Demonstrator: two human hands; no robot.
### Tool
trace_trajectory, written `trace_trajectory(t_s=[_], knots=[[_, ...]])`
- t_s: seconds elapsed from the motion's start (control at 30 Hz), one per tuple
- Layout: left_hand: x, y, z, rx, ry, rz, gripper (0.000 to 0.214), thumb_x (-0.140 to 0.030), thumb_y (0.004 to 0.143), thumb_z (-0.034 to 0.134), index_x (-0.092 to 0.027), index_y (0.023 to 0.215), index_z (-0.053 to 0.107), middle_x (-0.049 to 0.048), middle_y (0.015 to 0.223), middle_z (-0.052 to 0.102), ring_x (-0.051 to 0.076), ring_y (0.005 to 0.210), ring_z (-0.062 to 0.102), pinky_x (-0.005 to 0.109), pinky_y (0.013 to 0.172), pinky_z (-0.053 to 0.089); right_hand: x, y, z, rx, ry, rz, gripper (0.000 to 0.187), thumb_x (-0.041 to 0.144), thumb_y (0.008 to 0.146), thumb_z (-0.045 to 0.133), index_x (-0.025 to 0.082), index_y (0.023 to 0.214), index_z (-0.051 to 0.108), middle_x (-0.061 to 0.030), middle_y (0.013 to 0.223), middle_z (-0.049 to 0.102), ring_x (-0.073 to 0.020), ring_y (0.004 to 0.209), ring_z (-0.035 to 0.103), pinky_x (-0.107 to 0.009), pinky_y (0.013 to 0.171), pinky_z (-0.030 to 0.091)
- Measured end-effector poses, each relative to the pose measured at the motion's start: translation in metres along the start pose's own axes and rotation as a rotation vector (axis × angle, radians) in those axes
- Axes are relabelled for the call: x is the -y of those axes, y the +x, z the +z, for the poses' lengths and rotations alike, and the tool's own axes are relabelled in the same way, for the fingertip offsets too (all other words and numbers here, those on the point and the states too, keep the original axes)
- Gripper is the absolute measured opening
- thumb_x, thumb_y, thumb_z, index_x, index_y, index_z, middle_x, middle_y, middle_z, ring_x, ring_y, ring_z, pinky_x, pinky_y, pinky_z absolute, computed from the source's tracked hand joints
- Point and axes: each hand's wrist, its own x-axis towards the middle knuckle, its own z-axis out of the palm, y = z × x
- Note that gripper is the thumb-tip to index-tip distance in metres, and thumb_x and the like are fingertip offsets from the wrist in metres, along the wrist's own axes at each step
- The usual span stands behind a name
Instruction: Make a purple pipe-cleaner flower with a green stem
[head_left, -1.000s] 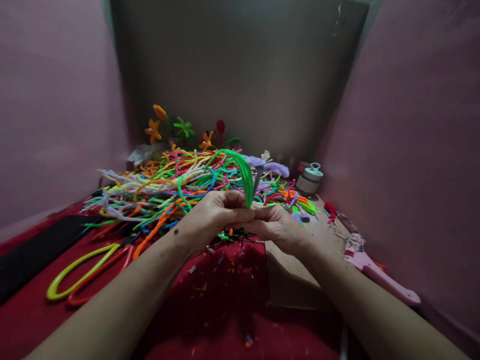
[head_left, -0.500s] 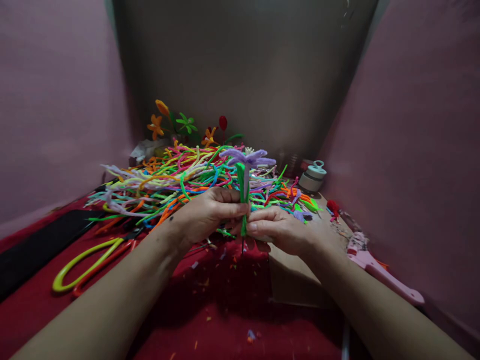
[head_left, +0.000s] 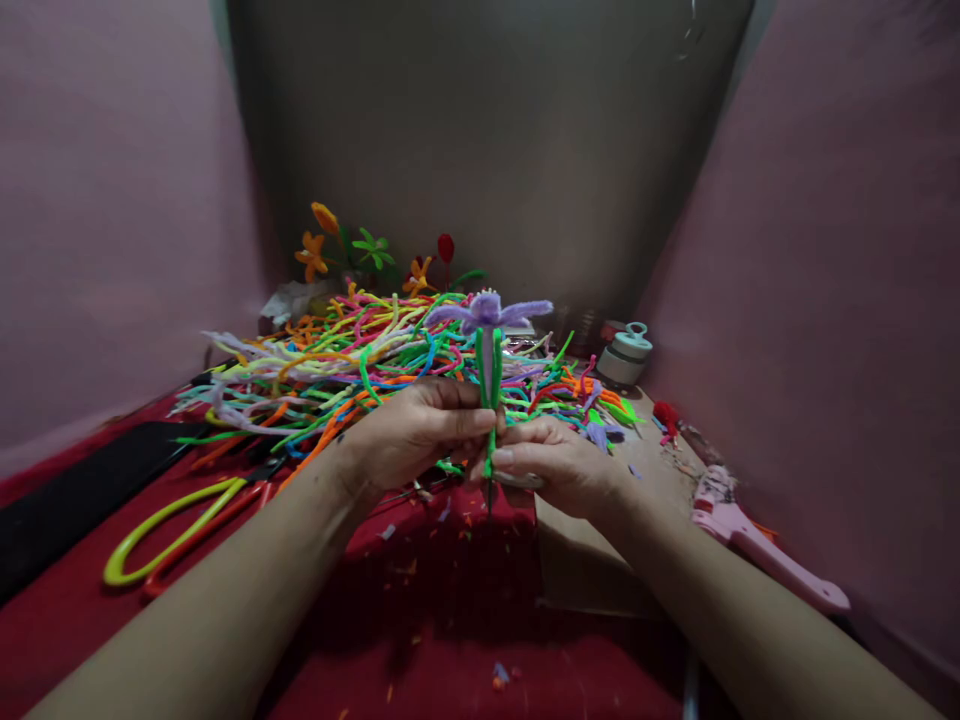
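Both my hands meet in the middle of the view around a pipe-cleaner flower. My left hand [head_left: 416,430] pinches the green stem [head_left: 491,400] just below the purple bloom [head_left: 487,310], which stands upright. Lower down, my right hand [head_left: 559,465] has its fingers closed round the same stem, whose thin end pokes out beneath them. Behind the hands lies a big heap of pipe cleaners [head_left: 337,365] in many colours.
Scissors with yellow and red handles [head_left: 180,530] lie left on the red cloth [head_left: 420,620]. Finished pipe-cleaner flowers [head_left: 352,250] stand at the back. A tape roll [head_left: 626,355] sits back right, a pink tool [head_left: 757,550] at the right, a cardboard piece [head_left: 592,570] under my right wrist.
The green pipe cleaner that arched up and over is now straight against the stem. The purple bloom has turned upright and risen slightly. My hands stayed in place.
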Motion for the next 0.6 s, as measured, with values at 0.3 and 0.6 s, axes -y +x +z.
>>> trace_trajectory(t_s=[0.3, 0.6], knots=[[0.0, 0.005, 0.007, -0.167, 0.193, 0.045, 0.01, -0.017, 0.065, 0.068, -0.011, 0.065, 0.061, -0.0004, 0.052, 0.057, 0.006, 0.042, 0.047, 0.017, 0.041, 0.033, -0.002, 0.003, -0.002, -0.163, -0.116, -0.004, 0.016, 0.027, 0.074, 0.057, 0.014, 0.069, 0.064, 0.0044, 0.054, 0.045, -0.0052, 0.046, 0.033, -0.021, 0.045, 0.025], [0.003, 0.005, 0.014, -0.147, -0.171, 0.065, 0.017, -0.012, 0.063, 0.068, -0.013, 0.077, 0.058, -0.0031, 0.053, 0.055, 0.008, 0.036, 0.047, 0.022, 0.037, 0.039, -0.004, 0.001, -0.001, -0.027, 0.052, 0.01, 0.022, 0.032, 0.075, 0.061, 0.013, 0.078, 0.07, 0.0003, 0.059, 0.056, -0.0054, 0.044, 0.038, -0.02, 0.042, 0.03]])
